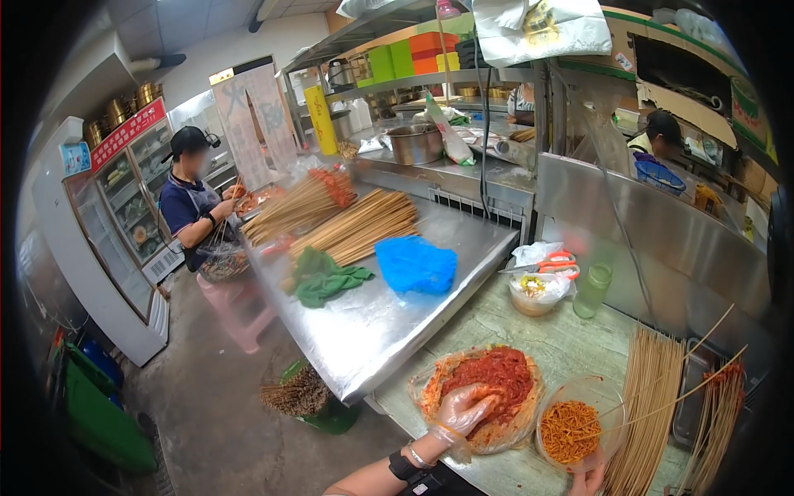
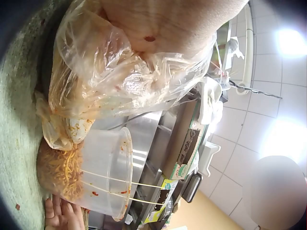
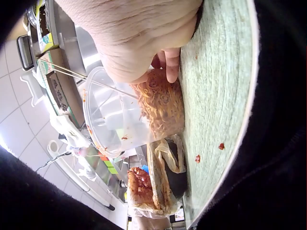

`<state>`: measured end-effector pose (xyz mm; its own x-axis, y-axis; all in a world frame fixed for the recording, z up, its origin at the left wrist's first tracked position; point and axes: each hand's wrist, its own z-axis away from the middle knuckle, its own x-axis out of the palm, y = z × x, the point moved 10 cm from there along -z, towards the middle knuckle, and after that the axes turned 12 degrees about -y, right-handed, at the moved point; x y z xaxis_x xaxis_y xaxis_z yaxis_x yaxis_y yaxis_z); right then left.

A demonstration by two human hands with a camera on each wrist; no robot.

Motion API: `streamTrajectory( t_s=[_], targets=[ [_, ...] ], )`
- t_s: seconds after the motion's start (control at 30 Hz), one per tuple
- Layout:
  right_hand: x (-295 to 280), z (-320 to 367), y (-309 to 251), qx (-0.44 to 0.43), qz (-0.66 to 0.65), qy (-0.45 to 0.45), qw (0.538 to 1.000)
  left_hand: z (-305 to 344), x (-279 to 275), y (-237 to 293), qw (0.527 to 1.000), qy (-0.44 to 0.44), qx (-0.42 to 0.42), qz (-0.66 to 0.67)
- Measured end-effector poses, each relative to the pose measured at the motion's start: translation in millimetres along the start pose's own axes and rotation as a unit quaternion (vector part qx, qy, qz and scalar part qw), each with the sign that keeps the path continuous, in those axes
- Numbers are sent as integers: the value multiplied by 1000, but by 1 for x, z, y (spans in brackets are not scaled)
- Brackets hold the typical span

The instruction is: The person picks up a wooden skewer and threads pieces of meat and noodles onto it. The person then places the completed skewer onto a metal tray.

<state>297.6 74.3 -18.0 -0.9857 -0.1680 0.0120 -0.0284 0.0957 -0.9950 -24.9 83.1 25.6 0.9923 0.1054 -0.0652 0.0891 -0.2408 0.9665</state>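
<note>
Left hand (image 1: 463,409) film-gloved, on pasty red mince (image 1: 499,374)

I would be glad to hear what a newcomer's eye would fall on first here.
First, the bright red mound of seasoned food in a bag-lined bowl at the green-grey counter's near edge, with the left hand, in a clear plastic glove, resting in it. Just to its right, the clear round plastic tub of orange shreds has the right hand against its near side. Beyond, bundles of bamboo skewers lie on the steel table.
</note>
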Motion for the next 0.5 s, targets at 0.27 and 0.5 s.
streamTrajectory(
  t_s=[0.27,0.5],
  targets=[
    [2,1,-4,12,-1,5,1000,1,0,-2,1000,-6,-28,5],
    [4,0,-13,10,24,-1,1000,0,0,-6,1000,-6,-12,-3]
  ],
)
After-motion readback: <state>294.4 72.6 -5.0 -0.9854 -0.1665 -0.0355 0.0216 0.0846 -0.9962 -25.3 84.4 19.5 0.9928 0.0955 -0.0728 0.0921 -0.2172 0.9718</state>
